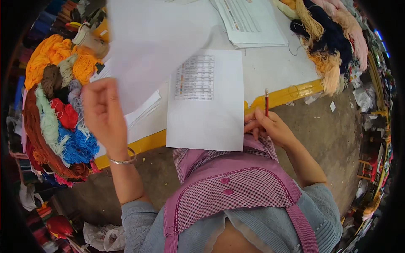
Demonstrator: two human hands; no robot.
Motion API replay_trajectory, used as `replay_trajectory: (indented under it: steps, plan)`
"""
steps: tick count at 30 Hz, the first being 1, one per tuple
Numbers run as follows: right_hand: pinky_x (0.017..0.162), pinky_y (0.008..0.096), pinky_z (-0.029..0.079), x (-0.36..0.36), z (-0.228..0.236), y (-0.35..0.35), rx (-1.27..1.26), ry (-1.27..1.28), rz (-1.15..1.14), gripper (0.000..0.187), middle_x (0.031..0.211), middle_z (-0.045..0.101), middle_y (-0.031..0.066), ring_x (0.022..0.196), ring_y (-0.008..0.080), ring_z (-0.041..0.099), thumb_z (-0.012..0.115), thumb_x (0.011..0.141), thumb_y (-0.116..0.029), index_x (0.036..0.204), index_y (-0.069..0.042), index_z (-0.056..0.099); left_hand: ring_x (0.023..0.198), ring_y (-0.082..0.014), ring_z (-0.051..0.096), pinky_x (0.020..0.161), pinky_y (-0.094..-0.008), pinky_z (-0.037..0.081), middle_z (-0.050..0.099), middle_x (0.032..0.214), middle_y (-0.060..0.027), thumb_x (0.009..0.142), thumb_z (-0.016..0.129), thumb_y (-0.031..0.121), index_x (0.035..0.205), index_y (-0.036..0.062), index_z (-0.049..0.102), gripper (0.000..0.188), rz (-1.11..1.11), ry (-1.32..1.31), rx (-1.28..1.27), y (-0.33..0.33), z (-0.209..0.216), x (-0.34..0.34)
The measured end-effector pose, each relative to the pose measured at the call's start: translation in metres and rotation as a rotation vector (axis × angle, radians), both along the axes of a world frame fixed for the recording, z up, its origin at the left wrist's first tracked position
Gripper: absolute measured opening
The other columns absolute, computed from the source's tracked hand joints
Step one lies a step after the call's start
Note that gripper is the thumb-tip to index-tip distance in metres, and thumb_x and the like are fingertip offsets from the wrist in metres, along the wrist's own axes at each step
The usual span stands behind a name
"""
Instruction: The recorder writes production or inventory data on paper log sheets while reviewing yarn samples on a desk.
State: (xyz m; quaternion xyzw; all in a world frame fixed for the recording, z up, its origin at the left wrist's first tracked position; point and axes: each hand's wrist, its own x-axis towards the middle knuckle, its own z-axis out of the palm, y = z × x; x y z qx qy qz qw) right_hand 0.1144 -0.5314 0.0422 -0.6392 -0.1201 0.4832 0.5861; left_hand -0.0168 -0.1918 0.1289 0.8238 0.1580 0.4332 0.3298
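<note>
My left hand [102, 114] is closed on the lower left edge of a raised sheet of paper [149, 50], which is tilted up and smeared by motion. Below it, a printed sheet with a table of rows and small coloured squares [205, 122] hangs over the yellow table edge towards my apron. My right hand [270, 128] is beside that sheet's right edge, its fingers curled around a dark red pencil [266, 101]. The pencil's eraser end points up; its tip is hidden.
Skeins of orange, brown, green, red and blue yarn [52, 116] hang at the left of the white table [265, 63]. A cup [90, 41] stands behind them. A stack of printed papers [253, 21] lies at the back. Navy and peach yarn [331, 40] drapes over the right corner.
</note>
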Motion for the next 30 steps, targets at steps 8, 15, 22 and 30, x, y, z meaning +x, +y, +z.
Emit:
replay_trajectory:
  steps: [8,15,22,30]
  plan:
    - [0.035,0.0213,0.027,0.016,-0.006,0.007,0.044,0.143,-0.200,0.066,0.060,0.062,0.0049,0.040,0.0086,0.049,0.031,0.102,-0.058,0.097,-0.001,0.064,0.091,-0.0283,0.068,0.075,-0.0357,0.054,0.070,0.102,-0.0136,0.087,0.070,0.026,0.106,0.0066,0.068,0.028,-0.779,0.616,0.081,-0.058,-0.030,-0.001]
    - [0.047,0.0206,0.042,0.017,-0.001,0.025,-0.070,-0.159,-0.078,0.045,0.086,0.070,0.0103,0.049,0.0076,0.053,0.048,0.103,-0.035,0.124,0.005,0.054,0.086,-0.0221,0.067,0.076,-0.0321,0.053,0.069,0.101,-0.0151,0.085,0.074,0.026,0.120,-0.0003,0.063,0.045,0.161,0.414,0.203,0.095,-0.093,0.073]
    - [0.050,0.0222,0.044,0.016,-0.002,0.041,-0.160,-0.384,-0.102,0.029,0.076,0.065,0.0039,0.055,0.0063,0.055,0.063,0.092,-0.009,0.118,0.002,0.057,0.079,-0.0256,0.066,0.074,-0.0347,0.052,0.069,0.097,-0.0163,0.076,0.078,0.037,0.111,-0.0060,0.062,0.058,0.389,0.692,-0.045,0.146,-0.125,0.114]
    - [0.056,0.0256,0.044,0.062,-0.005,0.041,-0.134,-0.734,-0.220,0.014,0.070,0.061,0.0031,0.062,0.0088,0.057,0.063,0.090,-0.008,0.101,0.000,0.067,0.080,-0.0341,0.066,0.075,-0.0413,0.051,0.068,0.084,-0.0236,0.082,0.061,0.023,0.084,-0.0049,0.065,0.028,0.244,0.560,-0.265,0.153,-0.121,0.144]
